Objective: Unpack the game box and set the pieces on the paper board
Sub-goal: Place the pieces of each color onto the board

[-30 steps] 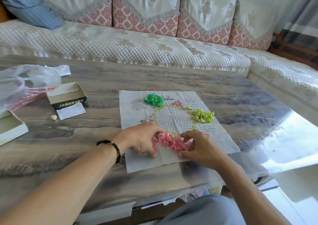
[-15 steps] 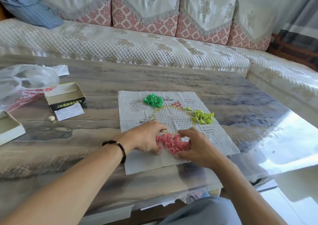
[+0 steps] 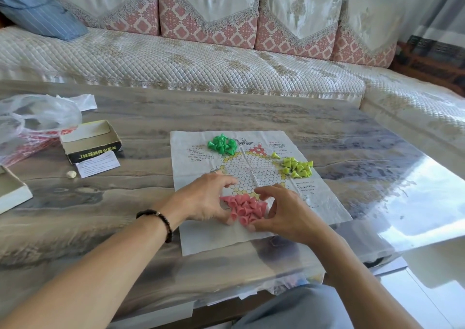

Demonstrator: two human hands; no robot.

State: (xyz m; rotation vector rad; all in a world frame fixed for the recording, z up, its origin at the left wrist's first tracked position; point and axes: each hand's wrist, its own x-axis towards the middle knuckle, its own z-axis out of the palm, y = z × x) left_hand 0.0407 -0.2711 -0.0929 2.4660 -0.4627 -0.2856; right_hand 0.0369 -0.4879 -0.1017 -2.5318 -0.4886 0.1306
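Both hands cupped a heap of small pink plastic cone pieces [image 3: 243, 208] at the near edge of the creased white paper board [image 3: 324, 202], left hand [image 3: 205, 197] and right hand [image 3: 284, 210] loosely curved against it, pinching nothing. Light and prone to tipping, the cones probably suit a pinch at the tip. Green cones [image 3: 222, 144] and yellow cones [image 3: 297, 166] lay apart; the opened cardboard box [image 3: 91, 141] sat well left.

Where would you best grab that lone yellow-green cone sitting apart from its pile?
Pinch the lone yellow-green cone across its narrow tip end, coming from above. It lies tipped over on the paper board, apart from the yellow-green pile, so fingers probably have room on both sides.
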